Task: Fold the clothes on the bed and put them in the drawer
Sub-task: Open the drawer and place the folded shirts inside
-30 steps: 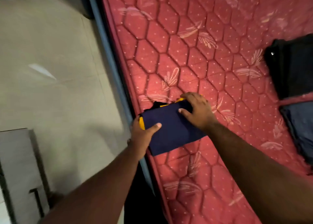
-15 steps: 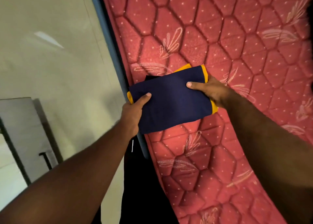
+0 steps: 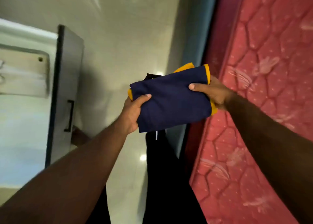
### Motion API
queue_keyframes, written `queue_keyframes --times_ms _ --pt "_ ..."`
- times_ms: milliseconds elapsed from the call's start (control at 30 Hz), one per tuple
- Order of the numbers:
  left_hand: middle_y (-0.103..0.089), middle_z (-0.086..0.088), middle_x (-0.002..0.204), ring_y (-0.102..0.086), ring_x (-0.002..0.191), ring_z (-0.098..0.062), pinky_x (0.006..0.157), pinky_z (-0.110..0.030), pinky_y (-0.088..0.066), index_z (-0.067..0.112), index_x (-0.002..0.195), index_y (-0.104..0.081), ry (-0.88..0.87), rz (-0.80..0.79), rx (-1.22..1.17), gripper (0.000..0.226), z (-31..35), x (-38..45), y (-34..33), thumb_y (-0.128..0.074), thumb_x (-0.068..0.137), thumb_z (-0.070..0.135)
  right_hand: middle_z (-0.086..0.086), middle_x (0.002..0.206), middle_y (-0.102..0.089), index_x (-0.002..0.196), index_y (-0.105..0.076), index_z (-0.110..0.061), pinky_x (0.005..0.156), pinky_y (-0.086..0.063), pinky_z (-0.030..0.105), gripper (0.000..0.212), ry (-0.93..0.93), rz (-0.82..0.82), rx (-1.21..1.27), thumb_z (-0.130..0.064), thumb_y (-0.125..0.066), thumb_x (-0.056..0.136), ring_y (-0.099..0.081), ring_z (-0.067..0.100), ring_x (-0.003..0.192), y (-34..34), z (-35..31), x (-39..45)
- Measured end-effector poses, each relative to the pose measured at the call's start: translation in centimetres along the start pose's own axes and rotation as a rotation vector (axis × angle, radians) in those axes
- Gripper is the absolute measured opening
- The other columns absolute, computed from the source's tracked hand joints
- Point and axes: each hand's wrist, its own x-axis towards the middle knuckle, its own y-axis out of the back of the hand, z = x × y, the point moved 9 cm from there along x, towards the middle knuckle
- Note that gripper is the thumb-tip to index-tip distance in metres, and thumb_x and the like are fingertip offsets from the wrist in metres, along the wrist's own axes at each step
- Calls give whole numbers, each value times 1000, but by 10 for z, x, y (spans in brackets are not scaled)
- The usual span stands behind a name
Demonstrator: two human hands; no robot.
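Folded navy garment [image 3: 171, 103] with yellow trim sits at centre of frame, held in the air between both my hands, clear of the bed and over the strip of floor beside it. Yellow edging shows at its upper right corner, right edge and left edge; a bit of black fabric peeks out at the top.

My left hand [image 3: 133, 112] grips the garment's lower left corner: thumb on top of the cloth, fingers curled underneath and hidden. My right hand [image 3: 210, 92] pinches the right edge: thumb laid across the top face, fingers wrapped below, out of sight.

Bed [image 3: 264, 81] fills the right side of frame: red quilted mattress, hexagon stitching, pale leaf motifs, dark frame edge along its left side. Pale glossy tiled floor [image 3: 128, 37] runs through centre and upper frame, with small light reflections. Drawer [image 3: 66, 88] stands pulled out at left of frame: grey front panel, black handle [image 3: 69, 115]. Contents blurred; cannot tell what is inside. My dark trousers [image 3: 160, 173] show at lower centre, below the garment.
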Motion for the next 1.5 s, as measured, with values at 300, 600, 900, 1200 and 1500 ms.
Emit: queue_keyframes --times_ms 300,600,900,1200,1500 --pt "-72 -2 111 -70 98 -17 79 -31 -58 17 119 -64 -285 376 -348 37 96 -71 366 -73 84 10 -2 113 -71 125 -58 -15 79 -56 30 56 105 -329 -332 -23 -79 73 -68 16 102 -407 -112 71" --pt "-70 -6 117 -67 108 -24 95 -45 -53 13 123 -62 -474 752 -720 37 36 -134 676 -72 87 17 4 113 -70 124 -59 -17 85 -56 46 46 166 -637 -683 -19 -77 81 -69 23 101 -783 -82 108" --pt "-72 -6 111 -70 99 -22 88 -43 -57 12 120 -64 -378 903 -857 43 -57 -37 793 -78 80 19 -3 107 -71 110 -64 -27 88 -55 44 35 210 -710 -913 -32 -79 78 -69 18 99 -920 16 219" --pt "-53 -3 136 -55 120 -22 96 -48 -51 21 140 -43 -104 1170 -416 84 -109 19 819 -74 70 57 3 137 -48 146 -32 -13 100 -43 33 76 554 -610 -1317 -36 -71 85 -49 17 118 -915 69 269" --pt "-37 6 153 -35 141 -15 115 -32 -27 38 148 -32 -167 191 175 83 -80 4 583 -79 79 30 -2 153 -36 150 -29 -30 109 -36 41 107 326 -1421 -2462 -85 -58 63 -38 24 137 -757 113 129"
